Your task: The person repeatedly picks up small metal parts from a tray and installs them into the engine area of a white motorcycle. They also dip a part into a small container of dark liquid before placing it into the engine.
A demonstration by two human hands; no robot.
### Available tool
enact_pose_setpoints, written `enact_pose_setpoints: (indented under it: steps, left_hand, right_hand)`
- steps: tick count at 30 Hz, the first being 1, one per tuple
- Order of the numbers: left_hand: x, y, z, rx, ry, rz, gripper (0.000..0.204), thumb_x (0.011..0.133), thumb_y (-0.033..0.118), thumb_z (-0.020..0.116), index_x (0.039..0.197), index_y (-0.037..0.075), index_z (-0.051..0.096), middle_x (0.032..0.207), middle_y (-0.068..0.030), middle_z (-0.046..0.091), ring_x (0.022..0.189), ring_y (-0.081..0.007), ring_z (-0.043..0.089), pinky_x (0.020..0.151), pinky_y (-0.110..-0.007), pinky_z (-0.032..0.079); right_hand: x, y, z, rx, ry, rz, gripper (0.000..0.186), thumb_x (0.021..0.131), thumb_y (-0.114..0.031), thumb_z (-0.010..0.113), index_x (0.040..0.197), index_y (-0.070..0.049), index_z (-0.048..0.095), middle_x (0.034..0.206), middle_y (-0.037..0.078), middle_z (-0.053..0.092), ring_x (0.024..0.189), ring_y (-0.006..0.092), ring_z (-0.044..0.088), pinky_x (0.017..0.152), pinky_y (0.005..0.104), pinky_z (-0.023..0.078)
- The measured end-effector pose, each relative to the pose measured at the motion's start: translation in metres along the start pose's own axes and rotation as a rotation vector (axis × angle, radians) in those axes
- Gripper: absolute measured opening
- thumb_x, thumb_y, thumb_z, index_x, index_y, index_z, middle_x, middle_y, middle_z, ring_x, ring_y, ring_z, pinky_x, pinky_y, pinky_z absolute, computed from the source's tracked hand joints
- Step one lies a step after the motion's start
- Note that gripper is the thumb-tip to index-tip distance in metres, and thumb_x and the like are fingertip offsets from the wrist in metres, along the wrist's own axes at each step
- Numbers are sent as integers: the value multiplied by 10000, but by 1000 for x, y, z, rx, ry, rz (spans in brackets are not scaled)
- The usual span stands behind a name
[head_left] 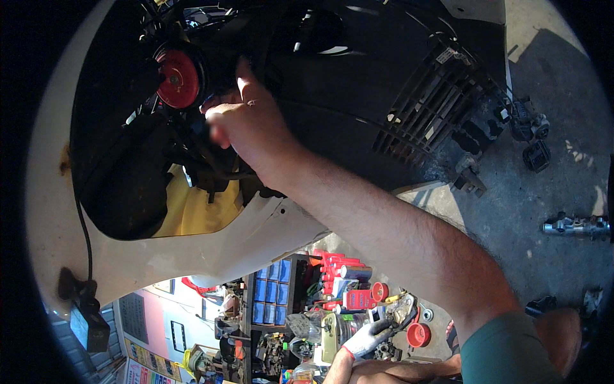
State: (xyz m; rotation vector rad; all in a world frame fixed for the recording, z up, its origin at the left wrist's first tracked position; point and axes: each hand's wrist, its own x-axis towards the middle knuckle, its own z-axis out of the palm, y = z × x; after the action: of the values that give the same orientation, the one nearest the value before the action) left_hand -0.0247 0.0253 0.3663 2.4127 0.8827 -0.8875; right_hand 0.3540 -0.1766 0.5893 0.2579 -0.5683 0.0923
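My right hand (249, 121) reaches up from the lower right into the dark cavity of a white body panel (153, 259). One finger points upward and others are bent just beside a red round disc with a black rim (180, 79); whatever they grip is hidden. Black brackets and hoses (204, 153) surround the hand, and a yellow part (188, 211) shows below it. A black cable hangs at the left to a dark boxy piece (89, 323). My left hand is out of view.
Concrete floor (563, 185) at right holds loose metal parts (572, 225) beside a slatted grille (419, 102). Along the bottom are blue-bin shelves (272, 291), red containers (358, 297), red bowls (418, 335), and another person's white-gloved hand (366, 338) among bottles and tools.
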Motion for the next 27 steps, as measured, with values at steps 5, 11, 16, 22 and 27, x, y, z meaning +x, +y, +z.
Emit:
enact_pose_setpoints:
  steps: [5, 11, 16, 22, 27]
  left_hand:
    - [2, -2, 1, -25, 1, -45, 497, 1052, 360, 605, 1403, 9, 600, 1294, -187, 702, 1191, -261, 662, 1006, -374, 519]
    - [-1, 1, 1, -15, 17, -11, 428, 1070, 309, 582, 1393, 30, 607, 1235, -109, 705, 1076, -168, 641, 904, -319, 534]
    - [1, -3, 1, -34, 17, 2, 425, 1068, 306, 585, 1387, 27, 611, 1238, -112, 705, 1079, -173, 645, 908, -319, 536]
    - [3, -13, 2, -37, 13, 16, 435, 1058, 315, 591, 1377, 22, 621, 1252, -145, 707, 1121, -218, 659, 941, -343, 530]
    - [1, -2, 1, -89, -2, -30, 369, 1077, 243, 562, 1382, 42, 610, 1200, -50, 698, 1028, -116, 622, 840, -287, 538]
  right_hand:
    - [6, 2, 0, -148, -9, 76, 1002, 888, -41, 622, 1662, -33, -15, 889, 29, 594, 719, 82, 578, 675, 246, 525]
    - [3, 10, 1, -206, -7, 23, 978, 904, -54, 617, 1668, -48, 7, 969, 49, 602, 762, 83, 589, 698, 249, 538]
    - [1, 16, -1, -345, -19, -1, 948, 906, -51, 595, 1670, -49, 34, 1016, 64, 602, 786, 80, 596, 714, 246, 543]
    - [-6, 19, -1, -430, 10, -2, 895, 909, -41, 548, 1669, -37, 74, 1096, 81, 583, 764, 73, 574, 687, 236, 525]
    - [-12, 18, -5, -471, -12, 24, 851, 924, -30, 538, 1668, -48, 125, 1113, 92, 584, 820, 78, 576, 724, 248, 520]
